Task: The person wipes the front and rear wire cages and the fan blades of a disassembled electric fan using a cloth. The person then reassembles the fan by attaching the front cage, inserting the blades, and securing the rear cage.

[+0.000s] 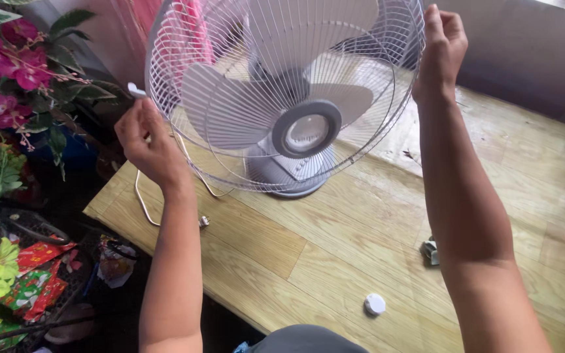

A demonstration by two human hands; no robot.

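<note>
A white table fan (pixel 282 98) stands on a wooden tabletop (pixel 361 248), its round wire grille facing me, with pale blades and a grey hub behind the wires. My left hand (pixel 146 140) pinches the grille's left rim, beside a small white clip (pixel 136 90) on that edge. My right hand (pixel 443 49) is closed on the grille's upper right rim. The fan's base (pixel 289 176) shows below the grille.
A white round cap (pixel 375 304) lies near the table's front edge. A small grey part (pixel 430 252) sits by my right forearm. The fan's pale cord (pixel 144 206) loops off the left table edge. Artificial flowers (pixel 14 78) and bright packets (pixel 34 274) crowd the left.
</note>
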